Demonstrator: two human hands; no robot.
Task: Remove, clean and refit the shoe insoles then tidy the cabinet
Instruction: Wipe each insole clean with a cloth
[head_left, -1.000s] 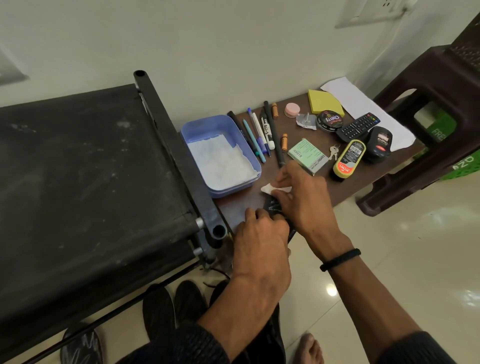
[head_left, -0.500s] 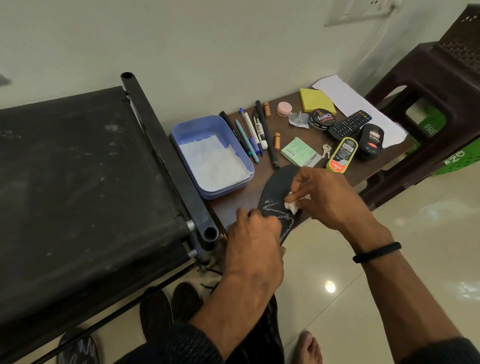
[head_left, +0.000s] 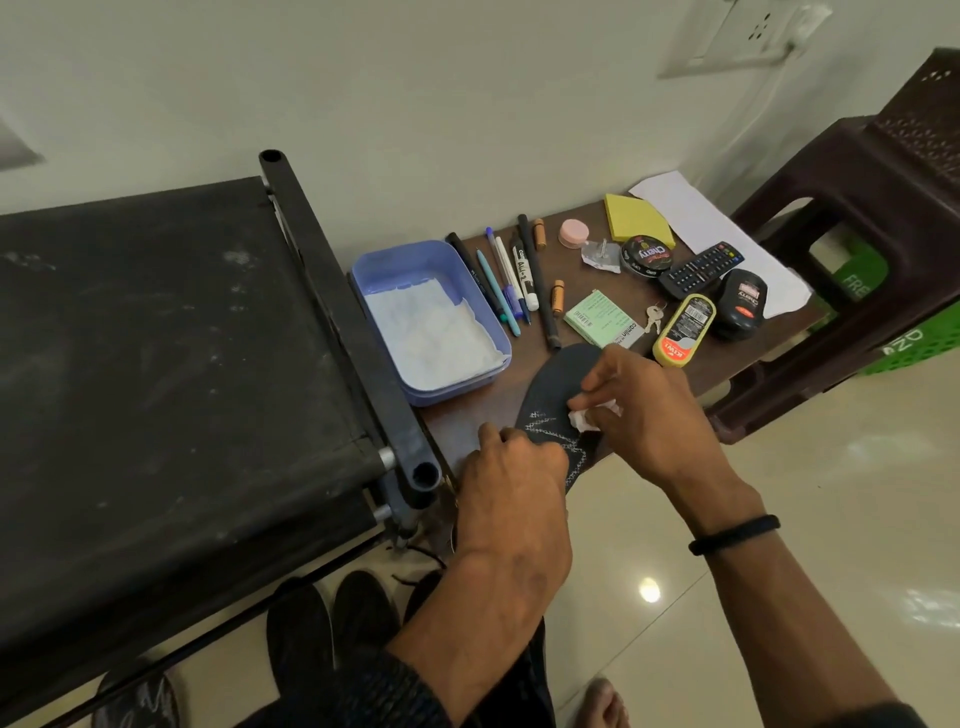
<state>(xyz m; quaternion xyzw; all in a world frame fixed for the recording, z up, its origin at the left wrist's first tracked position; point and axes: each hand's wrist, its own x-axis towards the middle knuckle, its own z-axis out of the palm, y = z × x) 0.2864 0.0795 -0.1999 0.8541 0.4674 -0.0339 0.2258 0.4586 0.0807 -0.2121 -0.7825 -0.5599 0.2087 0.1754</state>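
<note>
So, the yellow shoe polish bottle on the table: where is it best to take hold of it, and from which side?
Grip the yellow shoe polish bottle across its narrow middle, coming from above. It lies flat on the table, label up, so only its long sides are easy to pinch. Keys lie close on one side and a black polish bottle on the other, so a sideways reach would probably bump them.

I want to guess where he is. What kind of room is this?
Probably a home, maybe near the entry: shoes sit under a black rack, and a low table holds shoe polish and a TV remote.
</note>
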